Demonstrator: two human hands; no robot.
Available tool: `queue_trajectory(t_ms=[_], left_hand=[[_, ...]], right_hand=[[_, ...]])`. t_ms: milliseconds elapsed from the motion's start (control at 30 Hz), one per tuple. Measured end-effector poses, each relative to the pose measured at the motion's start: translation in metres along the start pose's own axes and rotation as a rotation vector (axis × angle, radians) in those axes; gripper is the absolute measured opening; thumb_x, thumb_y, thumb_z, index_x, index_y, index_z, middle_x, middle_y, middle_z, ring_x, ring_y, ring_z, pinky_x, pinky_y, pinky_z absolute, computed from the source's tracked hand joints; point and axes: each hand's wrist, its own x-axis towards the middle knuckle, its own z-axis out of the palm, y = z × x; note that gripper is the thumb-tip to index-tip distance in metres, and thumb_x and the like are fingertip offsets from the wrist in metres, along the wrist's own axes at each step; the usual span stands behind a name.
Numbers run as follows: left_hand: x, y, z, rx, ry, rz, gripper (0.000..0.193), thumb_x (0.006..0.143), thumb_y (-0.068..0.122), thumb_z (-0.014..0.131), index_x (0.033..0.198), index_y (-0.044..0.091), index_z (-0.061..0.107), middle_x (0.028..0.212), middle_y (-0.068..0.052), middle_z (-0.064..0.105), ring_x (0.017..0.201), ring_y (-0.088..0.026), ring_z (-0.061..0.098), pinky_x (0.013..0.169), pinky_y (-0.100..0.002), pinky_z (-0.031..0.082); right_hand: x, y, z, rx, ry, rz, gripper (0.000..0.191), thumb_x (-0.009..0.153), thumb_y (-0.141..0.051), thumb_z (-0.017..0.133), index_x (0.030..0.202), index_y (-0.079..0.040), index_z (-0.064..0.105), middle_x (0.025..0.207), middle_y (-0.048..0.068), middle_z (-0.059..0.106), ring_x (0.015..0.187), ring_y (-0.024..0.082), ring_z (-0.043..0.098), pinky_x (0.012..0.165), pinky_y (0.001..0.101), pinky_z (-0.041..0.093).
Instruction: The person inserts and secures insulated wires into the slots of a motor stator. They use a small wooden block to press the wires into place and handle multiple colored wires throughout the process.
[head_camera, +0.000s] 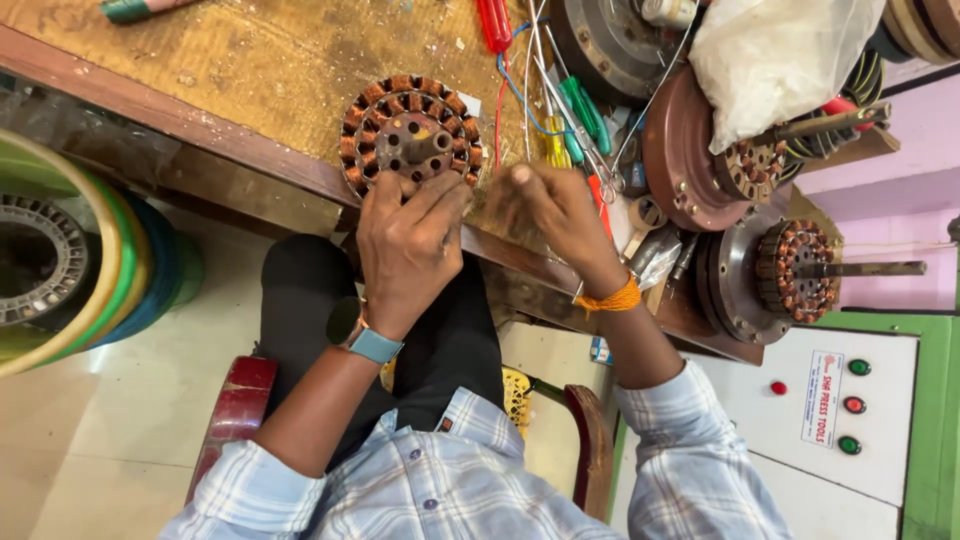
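The left hand (408, 245) is pinching the near rim of the stator (411, 132), fingers closed on it; a round copper-wound ring with a holed hub, lying flat on the bench (250, 70). Just beside it, the right hand (555, 215) is blurred, grip unclear. Farther right, two more wound stators (797, 270) are sitting, with three screwdrivers (585, 115) beyond the fingers.

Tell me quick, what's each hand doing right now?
Left hand: fingers curled on the near edge of the copper-wound stator, grip closed on it.
Right hand: blurred, fingers bunched beside the stator; what it holds cannot be told.
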Motion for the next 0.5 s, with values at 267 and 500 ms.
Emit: queue_trajectory(t_ms=[267,500], left_hand=[[0.001,0.003,-0.003,0.008,-0.039,-0.003,0.031,0.076,-0.002,0.078,0.107,0.004,0.079,0.116,-0.006,0.076,0.092,-0.028,0.057,0.083,-0.041,0.050],[0.002,0.004,-0.001,0.012,-0.011,0.005,0.031,0.076,-0.002,0.078,0.107,0.004,0.079,0.116,-0.005,0.076,0.091,-0.029,0.056,0.083,-0.041,0.050]], right_hand=[[0.003,-0.031,-0.012,-0.977,0.067,-0.962,0.019,0.086,-0.012,0.077,0.104,-0.009,0.077,0.108,0.007,0.077,0.090,0.025,0.067,0.081,0.0395,0.051],[-0.001,0.012,0.009,-0.465,0.165,-0.450,0.010,0.094,-0.013,0.073,0.094,-0.003,0.071,0.088,0.007,0.073,0.073,0.018,0.069,0.066,0.0301,0.052]])
